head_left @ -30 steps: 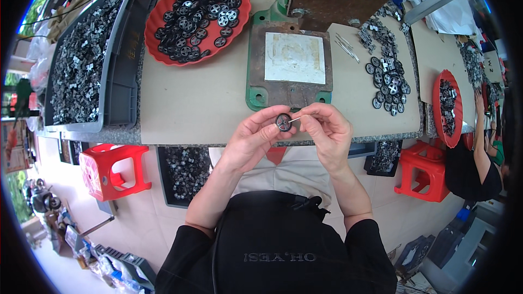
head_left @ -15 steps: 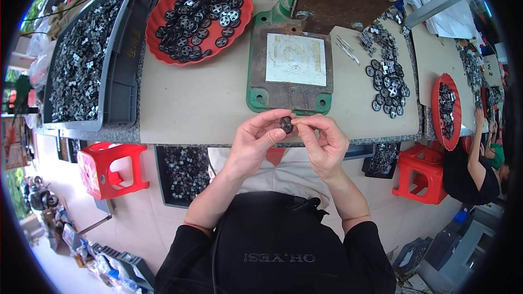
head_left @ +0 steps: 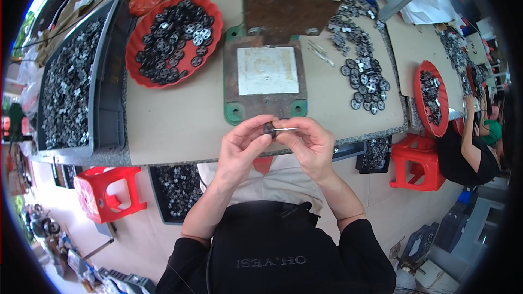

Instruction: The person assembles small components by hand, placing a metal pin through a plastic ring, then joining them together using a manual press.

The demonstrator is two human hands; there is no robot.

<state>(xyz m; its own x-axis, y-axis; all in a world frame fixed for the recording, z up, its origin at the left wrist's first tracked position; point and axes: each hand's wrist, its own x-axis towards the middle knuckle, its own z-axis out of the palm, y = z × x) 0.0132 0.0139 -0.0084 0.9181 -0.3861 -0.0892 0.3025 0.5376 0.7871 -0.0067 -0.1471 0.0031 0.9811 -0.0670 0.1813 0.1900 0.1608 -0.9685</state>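
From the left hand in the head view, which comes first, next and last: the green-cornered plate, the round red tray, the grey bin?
1. Green-cornered plate, just ahead of the left hand.
2. Round red tray, farther ahead, leftward.
3. Grey bin, far left.

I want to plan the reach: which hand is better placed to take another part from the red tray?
Probably the left hand: the red tray lies on its side, and the right hand holds the thin pin.

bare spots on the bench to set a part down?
Widest free patch: bare tabletop between the red bowl, grey bin and green-cornered plate. A smaller strip lies between that plate and the loose parts pile. Crowded: the right end, by the second red bowl.
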